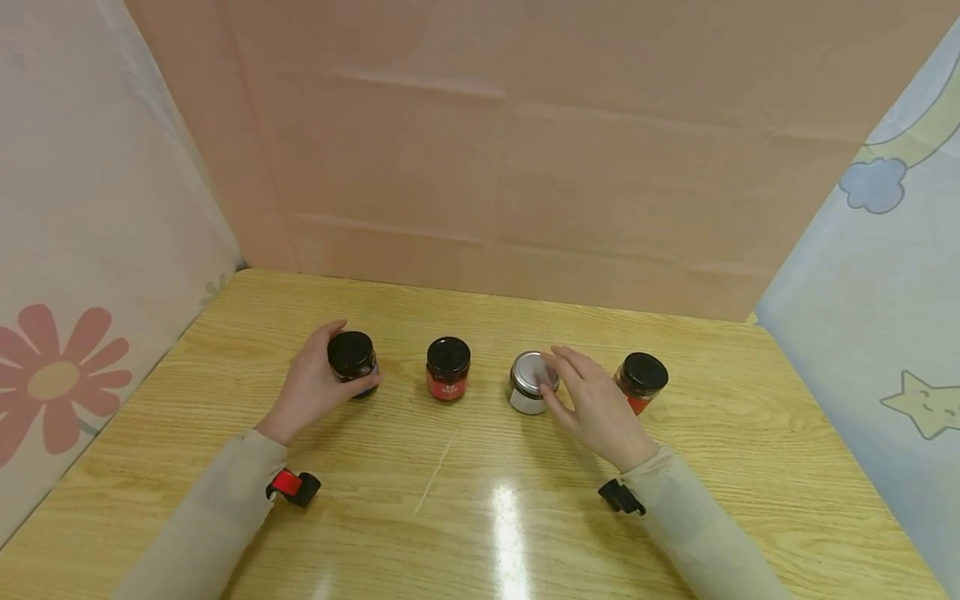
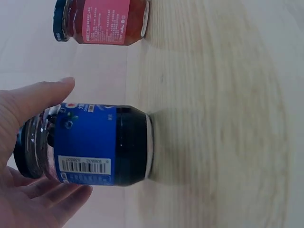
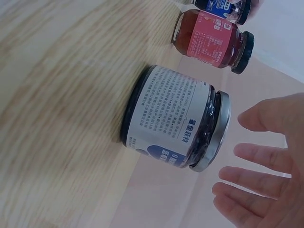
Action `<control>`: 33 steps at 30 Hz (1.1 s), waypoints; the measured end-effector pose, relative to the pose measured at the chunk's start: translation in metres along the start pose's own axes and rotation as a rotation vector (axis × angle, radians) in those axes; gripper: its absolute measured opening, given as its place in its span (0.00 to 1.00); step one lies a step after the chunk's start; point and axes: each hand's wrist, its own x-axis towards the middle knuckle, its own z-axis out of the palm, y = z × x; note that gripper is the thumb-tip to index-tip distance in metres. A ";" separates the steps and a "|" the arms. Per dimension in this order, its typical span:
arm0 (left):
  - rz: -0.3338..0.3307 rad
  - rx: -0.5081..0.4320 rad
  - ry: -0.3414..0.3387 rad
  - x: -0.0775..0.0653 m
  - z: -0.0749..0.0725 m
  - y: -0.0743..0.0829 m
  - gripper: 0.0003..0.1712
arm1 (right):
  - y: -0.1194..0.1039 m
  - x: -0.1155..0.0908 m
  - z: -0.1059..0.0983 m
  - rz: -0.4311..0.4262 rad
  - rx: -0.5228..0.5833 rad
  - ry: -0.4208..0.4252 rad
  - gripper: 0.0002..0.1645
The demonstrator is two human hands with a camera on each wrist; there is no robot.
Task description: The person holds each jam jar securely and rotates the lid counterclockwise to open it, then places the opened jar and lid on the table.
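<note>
On the left of the table, my left hand [image 1: 315, 379] is round a blue-labelled jam jar [image 2: 85, 142] with a black lid. The thumb lies along one side and the fingers along the other. Right of centre stands a jar with a white label [image 3: 166, 109] and a silver lid. My right hand [image 1: 596, 408] is beside that lid with fingers spread, and the right wrist view shows a gap between them. Between the two hands a strawberry jam jar [image 1: 447, 371] with a pink-red label stands upright.
Just behind my right hand stands another black-lidded jar [image 1: 642, 377] with a red label, partly hidden by the hand. The wooden table [image 1: 420, 533] meets a brown backdrop [image 1: 487, 183] at its far edge. Patterned cloth walls [image 1: 862, 292] flank both sides.
</note>
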 end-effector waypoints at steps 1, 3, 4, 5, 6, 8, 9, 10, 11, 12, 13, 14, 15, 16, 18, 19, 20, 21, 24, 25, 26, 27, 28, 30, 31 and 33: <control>-0.007 -0.004 -0.002 0.000 0.000 -0.001 0.54 | 0.000 0.000 0.000 0.000 0.000 0.002 0.25; -0.018 -0.015 -0.007 0.000 0.001 -0.003 0.54 | 0.001 -0.001 0.000 0.001 -0.002 0.009 0.25; -0.023 -0.019 -0.010 0.000 0.001 -0.003 0.54 | 0.001 -0.001 0.001 0.001 -0.002 0.013 0.25; -0.026 -0.025 -0.013 0.000 0.001 -0.004 0.53 | 0.002 -0.001 0.001 0.001 -0.003 0.016 0.25; -0.029 -0.030 -0.018 0.000 0.001 -0.005 0.53 | 0.002 -0.002 0.001 0.002 -0.004 0.020 0.25; -0.037 -0.040 -0.028 0.000 0.001 -0.006 0.52 | 0.003 -0.002 0.001 0.005 -0.006 0.025 0.25; -0.040 -0.046 -0.032 0.000 0.002 -0.007 0.52 | 0.003 -0.003 0.001 0.009 -0.006 0.024 0.24; -0.041 -0.053 -0.036 0.000 0.002 -0.007 0.51 | 0.003 -0.003 0.000 0.011 -0.005 0.023 0.24; -0.045 -0.062 -0.039 0.000 0.002 -0.008 0.50 | 0.004 -0.003 0.000 0.016 -0.004 0.021 0.24; -0.048 -0.071 -0.041 0.000 0.002 -0.009 0.50 | 0.004 -0.003 0.000 0.020 -0.004 0.018 0.24; -0.053 -0.084 -0.044 0.000 0.003 -0.010 0.49 | 0.004 -0.004 0.000 0.022 -0.003 0.016 0.24; -0.060 -0.097 -0.047 0.000 0.003 -0.012 0.49 | 0.004 -0.004 -0.001 0.026 0.000 0.011 0.25; -0.066 -0.109 -0.051 0.000 0.004 -0.013 0.48 | 0.004 -0.004 -0.001 0.029 0.002 0.007 0.25; -0.071 -0.120 -0.055 0.000 0.004 -0.015 0.48 | 0.004 -0.004 -0.001 0.031 0.006 0.003 0.26; -0.084 -0.138 -0.065 0.000 0.005 -0.018 0.47 | 0.004 -0.004 -0.002 0.035 0.011 -0.002 0.27; -0.092 -0.148 -0.071 0.000 0.005 -0.019 0.46 | 0.004 -0.004 -0.002 0.036 0.015 -0.003 0.28; -0.098 -0.154 -0.077 0.000 0.005 -0.020 0.46 | 0.003 -0.004 -0.002 0.037 0.017 -0.005 0.28; -0.106 -0.163 -0.082 0.000 0.005 -0.020 0.45 | 0.003 -0.004 -0.002 0.037 0.019 -0.005 0.28; -0.133 -0.188 -0.092 -0.001 0.006 -0.021 0.44 | 0.004 -0.004 -0.001 0.035 0.020 -0.005 0.28; -0.143 -0.194 -0.094 -0.001 0.006 -0.021 0.44 | 0.004 -0.004 -0.001 0.036 0.020 -0.006 0.28; -0.150 -0.202 -0.094 -0.001 0.006 -0.021 0.44 | 0.004 -0.004 0.000 0.037 0.021 -0.008 0.28; -0.156 -0.208 -0.095 -0.001 0.006 -0.022 0.44 | 0.004 -0.004 0.000 0.038 0.022 -0.010 0.28; -0.157 -0.211 -0.095 -0.001 0.007 -0.022 0.43 | 0.004 -0.005 0.000 0.038 0.022 -0.011 0.28; -0.156 -0.217 -0.094 -0.001 0.008 -0.023 0.41 | 0.004 -0.005 0.001 0.041 0.025 -0.013 0.28; -0.150 -0.217 -0.094 -0.001 0.008 -0.024 0.40 | 0.004 -0.005 0.001 0.042 0.026 -0.014 0.28; -0.141 -0.218 -0.095 -0.001 0.009 -0.024 0.39 | 0.004 -0.005 0.001 0.042 0.027 -0.014 0.28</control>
